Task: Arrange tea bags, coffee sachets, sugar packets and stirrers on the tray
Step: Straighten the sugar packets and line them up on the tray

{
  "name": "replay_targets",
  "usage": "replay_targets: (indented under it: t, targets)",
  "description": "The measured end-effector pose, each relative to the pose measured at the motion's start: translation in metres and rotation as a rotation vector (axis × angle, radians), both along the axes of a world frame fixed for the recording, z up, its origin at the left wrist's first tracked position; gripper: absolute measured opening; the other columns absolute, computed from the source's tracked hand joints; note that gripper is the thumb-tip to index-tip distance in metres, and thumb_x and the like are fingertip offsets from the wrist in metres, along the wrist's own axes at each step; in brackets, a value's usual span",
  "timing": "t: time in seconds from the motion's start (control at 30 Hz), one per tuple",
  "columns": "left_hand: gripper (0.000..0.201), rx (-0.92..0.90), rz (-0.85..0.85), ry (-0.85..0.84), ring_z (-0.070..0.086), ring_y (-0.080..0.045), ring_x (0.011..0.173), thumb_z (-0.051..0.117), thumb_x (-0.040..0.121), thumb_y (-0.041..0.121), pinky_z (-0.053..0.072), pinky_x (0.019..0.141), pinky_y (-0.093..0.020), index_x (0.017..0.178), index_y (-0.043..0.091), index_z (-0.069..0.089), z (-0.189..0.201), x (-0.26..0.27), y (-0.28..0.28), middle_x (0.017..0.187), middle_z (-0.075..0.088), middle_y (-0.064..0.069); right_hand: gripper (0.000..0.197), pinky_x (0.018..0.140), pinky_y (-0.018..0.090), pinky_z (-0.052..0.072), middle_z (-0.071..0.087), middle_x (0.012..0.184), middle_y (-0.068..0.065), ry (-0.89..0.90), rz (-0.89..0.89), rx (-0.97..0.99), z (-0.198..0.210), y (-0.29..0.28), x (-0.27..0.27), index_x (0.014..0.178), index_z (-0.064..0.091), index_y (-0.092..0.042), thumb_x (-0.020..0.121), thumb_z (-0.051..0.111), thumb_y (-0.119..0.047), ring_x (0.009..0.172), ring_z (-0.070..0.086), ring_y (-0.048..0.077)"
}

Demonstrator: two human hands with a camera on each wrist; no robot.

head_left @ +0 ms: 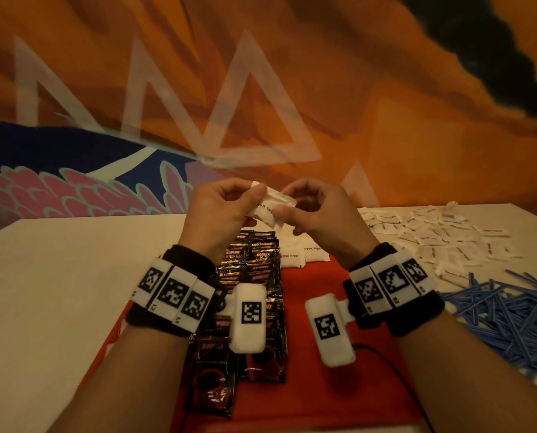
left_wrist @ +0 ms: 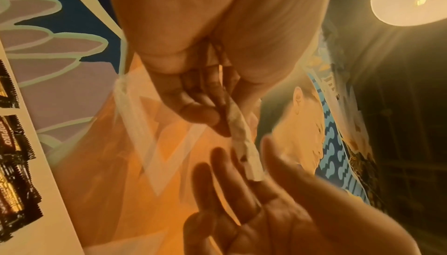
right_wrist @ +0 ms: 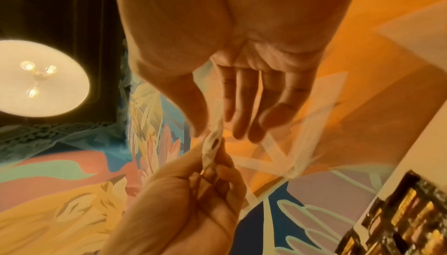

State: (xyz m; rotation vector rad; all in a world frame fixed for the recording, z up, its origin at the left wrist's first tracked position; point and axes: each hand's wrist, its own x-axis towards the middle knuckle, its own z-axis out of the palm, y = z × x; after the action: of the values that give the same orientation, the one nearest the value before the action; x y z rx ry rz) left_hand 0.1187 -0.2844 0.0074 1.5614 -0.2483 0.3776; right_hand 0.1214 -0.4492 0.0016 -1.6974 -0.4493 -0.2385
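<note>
Coffee (head_left: 251,276) fills my tray (head_left: 317,307), two sugars (head_left: 304,253) down; both hands (head_left: 226,207) (head_left: 320,210) pinch another sugar packet (head_left: 271,207), piles wait at two o'clock.

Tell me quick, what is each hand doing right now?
Left hand: pinching one end of the white sugar packet.
Right hand: pinching the other end of the same sugar packet, held up above the red tray.
</note>
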Motion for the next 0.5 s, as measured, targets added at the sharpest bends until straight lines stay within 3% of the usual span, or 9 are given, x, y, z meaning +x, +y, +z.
replay_targets:
  t: [0.1,0.2,0.3,0.37,0.5]
  targets:
    - [0.004,0.053,0.068,-0.085,0.069,-0.014,0.069,0.072,0.088,0.015,0.053,0.059,-0.026,0.090,0.017,0.069,-0.001,0.000,-0.005,0.080,0.073,-0.004,0.031,0.060,0.027,0.054,0.073,0.089,0.011,0.108,0.100,0.076,-0.002,0.003,-0.002,0.102,0.062,-0.004,0.077,0.079,-0.010,0.074,0.070,0.019]
    - [0.014,0.133,0.084,-0.190,0.071,-0.016,0.076,0.070,0.090,0.012,0.058,0.064,-0.029,0.100,0.019,0.062,0.001,-0.003,-0.006,0.085,0.071,-0.004,0.021,0.055,0.022,0.052,0.072,0.082,0.009,0.168,0.153,0.163,-0.001,0.003,-0.002,0.096,0.061,-0.003,0.080,0.074,0.002,0.065,0.070,0.017]
    - [0.028,0.172,-0.105,-0.226,0.071,-0.021,0.088,0.067,0.092,0.010,0.059,0.072,-0.032,0.109,0.025,0.052,0.005,-0.005,-0.001,0.096,0.068,-0.005,0.025,0.055,0.020,0.050,0.071,0.082,0.008,0.203,0.153,0.184,0.002,-0.002,-0.002,0.105,0.061,0.005,0.082,0.072,0.002,0.063,0.067,0.012]
    - [0.027,0.267,-0.189,-0.260,0.068,-0.025,0.094,0.066,0.093,0.009,0.058,0.078,-0.036,0.110,0.028,0.056,0.006,-0.005,0.002,0.103,0.066,-0.006,0.029,0.057,0.021,0.049,0.070,0.084,0.007,0.214,0.163,0.194,0.003,-0.006,-0.001,0.110,0.062,0.006,0.082,0.071,0.001,0.063,0.064,0.011]
    - [0.025,0.392,-0.158,-0.295,0.065,-0.020,0.091,0.064,0.091,-0.001,0.054,0.079,-0.023,0.105,0.020,0.069,0.008,-0.010,0.002,0.102,0.067,0.001,0.027,0.056,0.023,0.044,0.067,0.083,0.003,0.256,0.185,0.261,0.005,-0.008,-0.001,0.109,0.066,-0.004,0.085,0.067,-0.017,0.065,0.059,0.012]
